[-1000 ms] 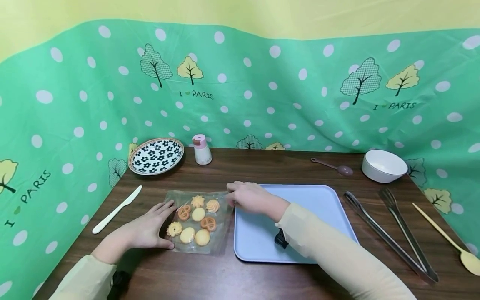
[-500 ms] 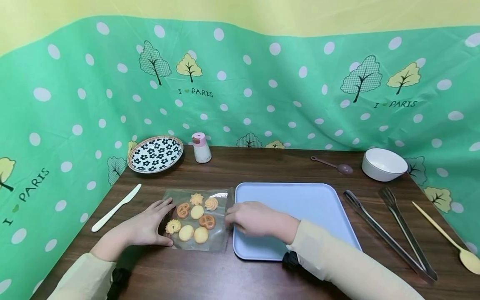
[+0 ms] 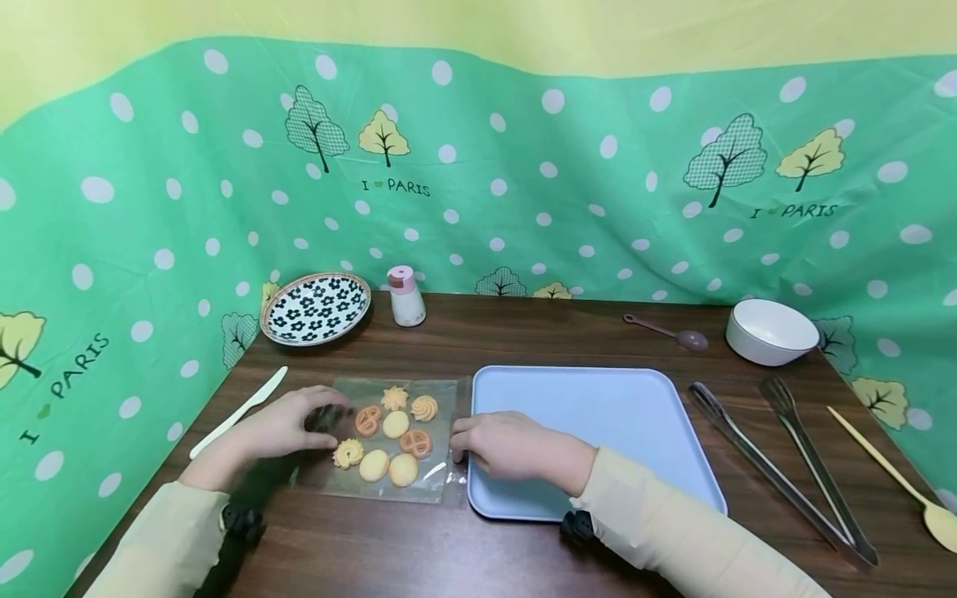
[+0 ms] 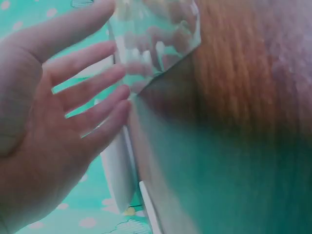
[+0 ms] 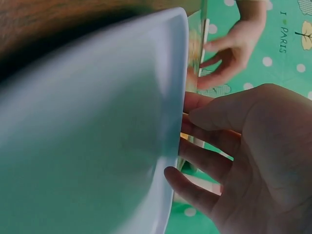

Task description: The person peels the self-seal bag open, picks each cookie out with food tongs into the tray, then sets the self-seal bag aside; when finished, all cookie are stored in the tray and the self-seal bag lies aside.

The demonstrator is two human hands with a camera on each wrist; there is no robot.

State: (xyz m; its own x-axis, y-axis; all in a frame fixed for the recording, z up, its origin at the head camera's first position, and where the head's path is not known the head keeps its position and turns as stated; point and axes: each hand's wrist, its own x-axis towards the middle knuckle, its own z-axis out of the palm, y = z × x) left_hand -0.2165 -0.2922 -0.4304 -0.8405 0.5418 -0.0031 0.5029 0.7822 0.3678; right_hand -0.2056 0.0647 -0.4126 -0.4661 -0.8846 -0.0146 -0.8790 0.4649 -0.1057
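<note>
A clear plastic bag (image 3: 347, 486) lies flat on the dark wooden table. Round cookies (image 3: 395, 425), ridged cookies (image 3: 424, 408) and pretzel-shaped ones (image 3: 415, 443) show through it, spread apart. By the bag's left edge is my left hand (image 3: 280, 423), its fingers loosely bent. The left wrist view has these fingers spread, tips right at the bag's corner (image 4: 165, 39). My right hand (image 3: 508, 446) reaches over the blue tray (image 3: 583, 399) to the bag's right edge. In the right wrist view its slightly bent fingers (image 5: 204, 158) lie along the tray's rim (image 5: 175, 112).
A white knife (image 3: 239, 413) lies left of the bag. Behind stand a flower-patterned plate (image 3: 317, 309) and a pink-topped shaker (image 3: 407, 297). To the right are a brown spoon (image 3: 689, 340), a white bowl (image 3: 772, 334), metal tongs (image 3: 781, 469) and a yellow spoon (image 3: 938, 525).
My right hand has moved from the bag's upper right corner down its right edge. My left hand has drawn back to the left, uncovering more of the bag's left side.
</note>
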